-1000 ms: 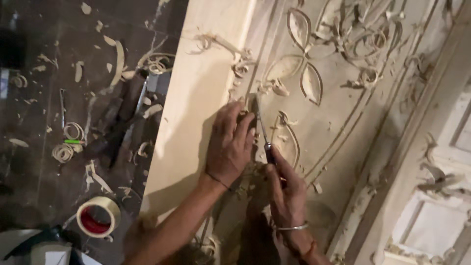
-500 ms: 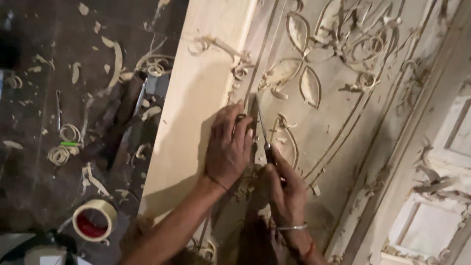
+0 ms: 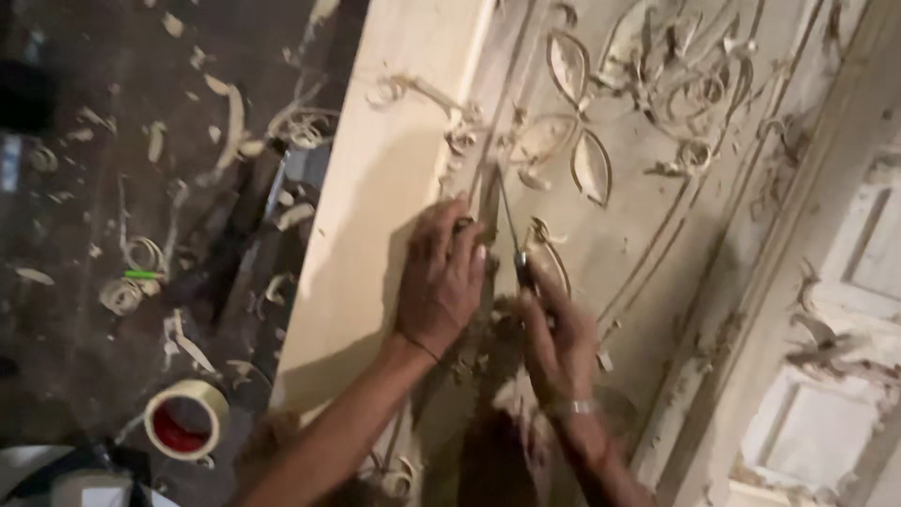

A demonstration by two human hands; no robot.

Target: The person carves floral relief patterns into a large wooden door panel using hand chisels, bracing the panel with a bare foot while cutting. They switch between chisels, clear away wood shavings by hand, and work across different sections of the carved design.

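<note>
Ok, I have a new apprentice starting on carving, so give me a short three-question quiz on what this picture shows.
1. True or false: the right hand grips a slim carving tool whose tip points away from the person.
2. Where does the left hand rest? A) on the roll of tape B) flat on the carved wooden panel beside the tool C) on the floor
3. What lies scattered on the dark floor left of the panel?

Key: 1 true. 2 B. 3 Curled wood shavings, with some dark tools.
</note>
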